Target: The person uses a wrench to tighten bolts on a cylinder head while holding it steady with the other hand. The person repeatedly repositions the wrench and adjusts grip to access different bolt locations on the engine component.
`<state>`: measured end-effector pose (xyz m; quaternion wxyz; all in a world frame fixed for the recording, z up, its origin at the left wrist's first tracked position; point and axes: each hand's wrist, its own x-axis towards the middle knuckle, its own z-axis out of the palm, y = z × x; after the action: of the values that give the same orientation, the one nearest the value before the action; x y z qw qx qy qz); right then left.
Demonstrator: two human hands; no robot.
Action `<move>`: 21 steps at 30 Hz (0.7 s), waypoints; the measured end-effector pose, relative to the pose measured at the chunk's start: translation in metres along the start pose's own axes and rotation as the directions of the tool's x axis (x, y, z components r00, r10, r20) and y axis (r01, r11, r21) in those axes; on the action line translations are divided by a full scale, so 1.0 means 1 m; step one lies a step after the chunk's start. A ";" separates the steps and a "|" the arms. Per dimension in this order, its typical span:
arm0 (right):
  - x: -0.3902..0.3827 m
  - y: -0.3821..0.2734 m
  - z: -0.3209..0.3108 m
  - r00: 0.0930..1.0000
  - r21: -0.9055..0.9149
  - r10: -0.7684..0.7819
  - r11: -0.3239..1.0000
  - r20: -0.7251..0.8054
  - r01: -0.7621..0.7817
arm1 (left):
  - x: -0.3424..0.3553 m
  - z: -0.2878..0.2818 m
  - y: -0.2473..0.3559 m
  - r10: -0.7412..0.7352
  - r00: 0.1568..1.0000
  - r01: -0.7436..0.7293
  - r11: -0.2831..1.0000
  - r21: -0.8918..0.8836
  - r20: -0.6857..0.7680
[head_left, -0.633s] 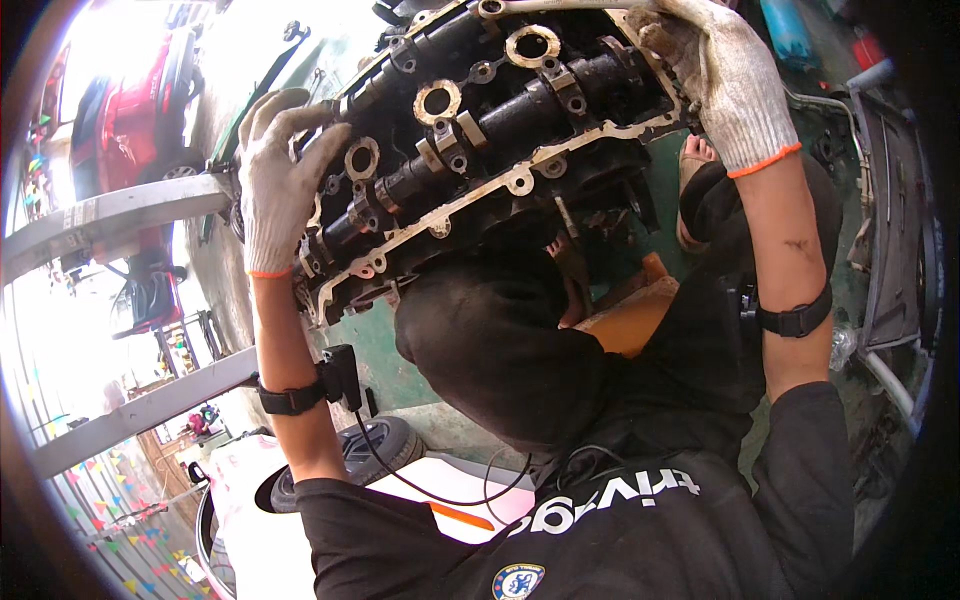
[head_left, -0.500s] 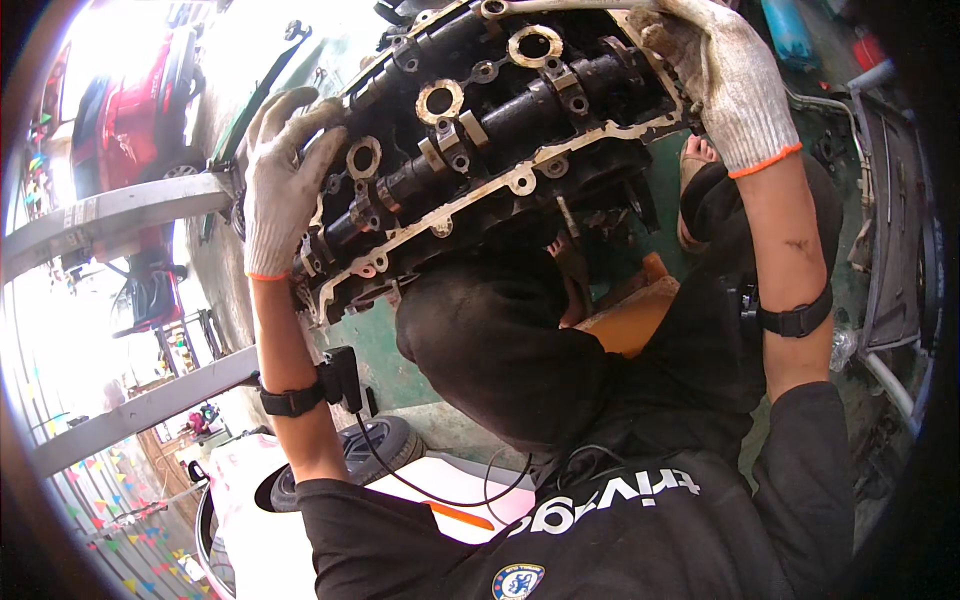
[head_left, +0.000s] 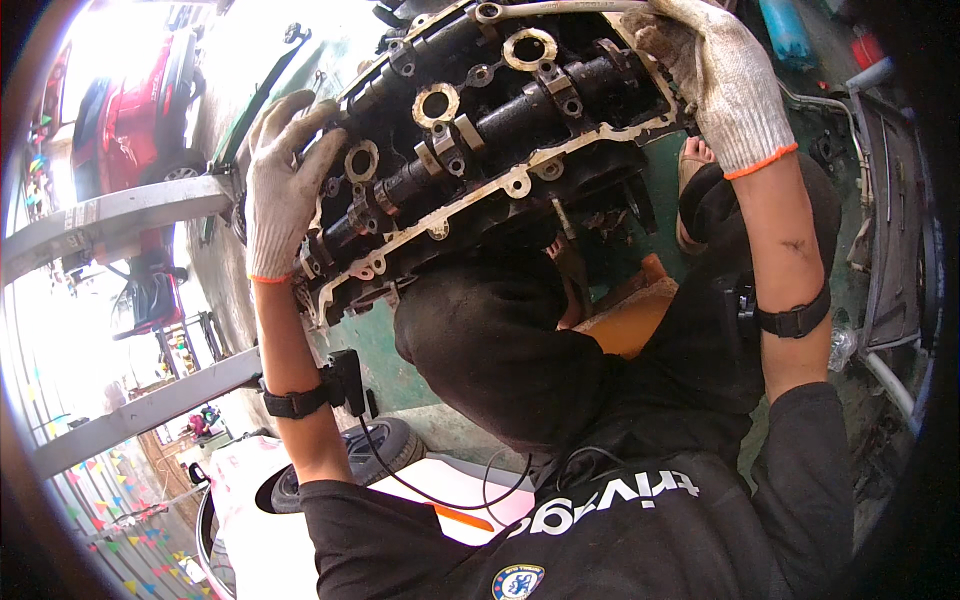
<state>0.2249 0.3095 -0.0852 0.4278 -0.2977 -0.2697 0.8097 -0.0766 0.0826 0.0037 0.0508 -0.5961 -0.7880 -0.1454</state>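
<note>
Fingers of left hand [head_left: 283,190] wrap cylinder head's [head_left: 480,140] lower-left end; right hand [head_left: 715,80] clamps upper-right end — head's long axis runs between, both hands equally near, gripping.

- A red car [head_left: 135,125] is parked out in the bright light on the left.
- Two grey metal beams [head_left: 120,215] slant across that side, one above the other.
- Coloured bunting [head_left: 95,480] hangs low at the left.
- A green floor [head_left: 385,350] lies below.
- A blue container [head_left: 788,30] sits at the upper right.
</note>
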 end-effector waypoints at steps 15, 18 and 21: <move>-0.002 0.000 0.001 1.000 0.018 0.007 1.000 -0.010 -0.006 | -0.002 0.005 0.006 0.015 0.997 -0.010 0.998 0.064 -0.079; 0.000 0.001 -0.001 1.000 0.007 0.005 1.000 -0.015 -0.004 | -0.002 0.003 0.004 0.025 0.999 -0.026 0.999 -0.019 -0.030; 0.003 0.002 -0.002 0.999 0.046 -0.010 0.999 0.038 0.009 | 0.000 0.003 0.002 0.065 0.998 -0.065 0.998 0.022 -0.014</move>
<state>0.2237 0.3111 -0.0889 0.4332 -0.2710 -0.2605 0.8192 -0.0743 0.0839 0.0016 0.0678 -0.6198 -0.7692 -0.1396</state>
